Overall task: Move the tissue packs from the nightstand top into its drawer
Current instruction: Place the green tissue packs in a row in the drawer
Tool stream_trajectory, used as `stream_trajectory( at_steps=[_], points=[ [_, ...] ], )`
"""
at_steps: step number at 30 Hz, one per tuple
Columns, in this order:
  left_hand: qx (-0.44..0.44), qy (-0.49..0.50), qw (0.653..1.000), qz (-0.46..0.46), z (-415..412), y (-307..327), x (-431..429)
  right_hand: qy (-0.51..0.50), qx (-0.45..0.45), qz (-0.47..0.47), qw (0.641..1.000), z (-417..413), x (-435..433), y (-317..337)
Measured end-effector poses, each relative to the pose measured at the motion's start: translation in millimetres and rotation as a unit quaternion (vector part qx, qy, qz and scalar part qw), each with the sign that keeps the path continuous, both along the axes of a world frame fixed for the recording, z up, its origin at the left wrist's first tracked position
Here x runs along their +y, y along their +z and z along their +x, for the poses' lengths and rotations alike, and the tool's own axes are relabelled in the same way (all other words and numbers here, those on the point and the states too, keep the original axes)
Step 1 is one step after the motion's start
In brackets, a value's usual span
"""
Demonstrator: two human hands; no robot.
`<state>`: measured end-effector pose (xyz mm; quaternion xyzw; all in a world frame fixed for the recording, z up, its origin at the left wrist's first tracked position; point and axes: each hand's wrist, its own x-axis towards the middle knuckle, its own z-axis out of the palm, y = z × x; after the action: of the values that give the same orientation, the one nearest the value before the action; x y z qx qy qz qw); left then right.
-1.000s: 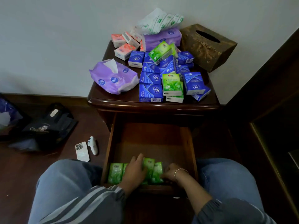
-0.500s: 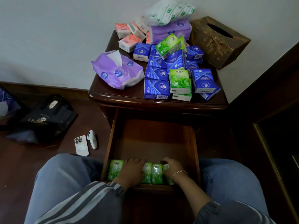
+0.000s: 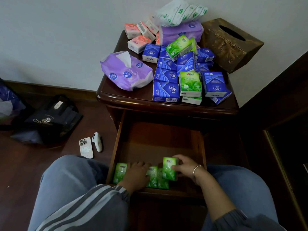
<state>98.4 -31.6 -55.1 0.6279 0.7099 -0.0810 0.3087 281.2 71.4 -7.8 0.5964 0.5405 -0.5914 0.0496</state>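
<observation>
Clock convention: 12 o'clock points away from the person, toward the wall.
Left hand (image 3: 135,174): palm down on the row of green packs (image 3: 120,172), fingers laid loosely over their tops; it grasps none of them.
Right hand (image 3: 186,167): thumb and fingers closed round the held green pack (image 3: 169,169); a bracelet (image 3: 195,169) circles the wrist.
Held green pack: raised above the row at its 3 o'clock end, overlapping its neighbour; whether the two touch cannot be told.
Drawer (image 3: 116,144): pulled out toward 6 o'clock beneath the nightstand top (image 3: 133,100); the row lies along its 6 o'clock wall.
Blue packs (image 3: 165,91): clustered from the centre of the top toward 3 o'clock, several overlapping or stacked.
Green packs on top (image 3: 190,84): two stacked near the 5 o'clock edge among the blue ones; another lies tilted on the heap toward 12 o'clock.
Pink packs (image 3: 139,43): grouped at 11 o'clock, near the wall.
Opened purple pack (image 3: 126,75): at 9 o'clock, a white tissue protruding, overhanging the edge.
Second purple pack (image 3: 180,33): at 12 o'clock, with a white-and-green soft pack (image 3: 180,11) lying on it.
Wooden tissue box (image 3: 228,45): at 2 o'clock, tilted against the wall.
Floor, 9 o'clock of the drawer: a phone (image 3: 86,147) just beside a white controller (image 3: 98,141); a black bag (image 3: 50,119) farther toward 10 o'clock.
</observation>
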Motion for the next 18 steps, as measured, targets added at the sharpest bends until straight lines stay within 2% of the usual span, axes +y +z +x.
stream_trajectory(
  at_steps=[2,4,8,14,18],
  points=[
    [-0.004,0.002,1.000,0.005,0,0,0,0.036,-0.013,-0.030,0.999,-3,-8,-11],
    [-0.007,0.002,1.000,0.007,-1,0,-1,0.092,-0.077,0.011,0.993,-2,-15,-27],
    [-0.008,0.001,1.000,0.009,-1,0,-1,0.111,-0.130,0.090,0.981,4,-15,-39],
    [-0.009,-0.003,1.000,0.006,-1,3,0,0.153,-0.101,0.091,0.979,-7,-20,-42],
    [-0.006,-0.006,1.000,0.007,-2,4,0,0.192,-0.128,0.122,0.965,-9,-19,-43]
  ],
)
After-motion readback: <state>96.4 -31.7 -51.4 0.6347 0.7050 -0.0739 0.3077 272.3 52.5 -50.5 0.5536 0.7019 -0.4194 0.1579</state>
